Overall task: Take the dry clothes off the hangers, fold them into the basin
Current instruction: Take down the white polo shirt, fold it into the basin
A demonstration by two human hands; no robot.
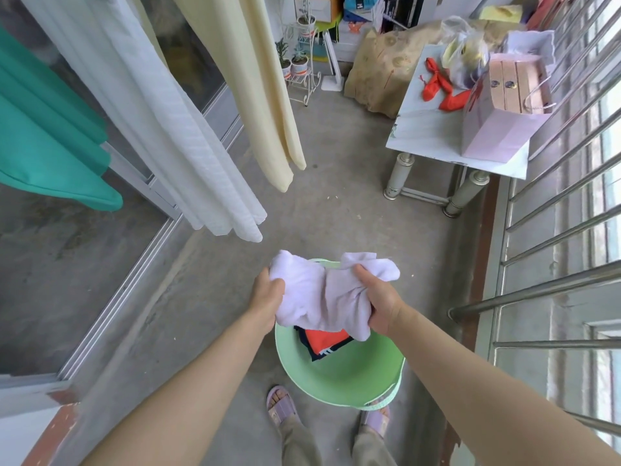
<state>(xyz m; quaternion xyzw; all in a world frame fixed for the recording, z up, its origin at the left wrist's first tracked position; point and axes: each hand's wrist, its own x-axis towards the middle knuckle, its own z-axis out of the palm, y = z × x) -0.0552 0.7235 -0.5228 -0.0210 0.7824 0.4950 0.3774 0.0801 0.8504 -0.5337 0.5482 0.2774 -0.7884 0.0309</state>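
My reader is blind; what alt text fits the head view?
The left hand and right hand grip a bunched lilac garment above a green basin holding a folded orange garment. A white cloth and cream cloth hang left; a table stands right.

We note white table [426, 129] at 1 o'clock, carrying pink paper bag [497, 129], red cloth [437, 85] and clear plastic bag [463, 55] (contents unreadable). Brown patterned bundle [379, 72] on floor just behind table. Wire plant stand [304, 79] with small potted plants at 12 o'clock, stacked boxes [356, 8] beyond. Metal railing [537, 290] along 3 o'clock side. Sliding glass door [50, 247] at 9 o'clock. Grey concrete floor [336, 196] beneath us.
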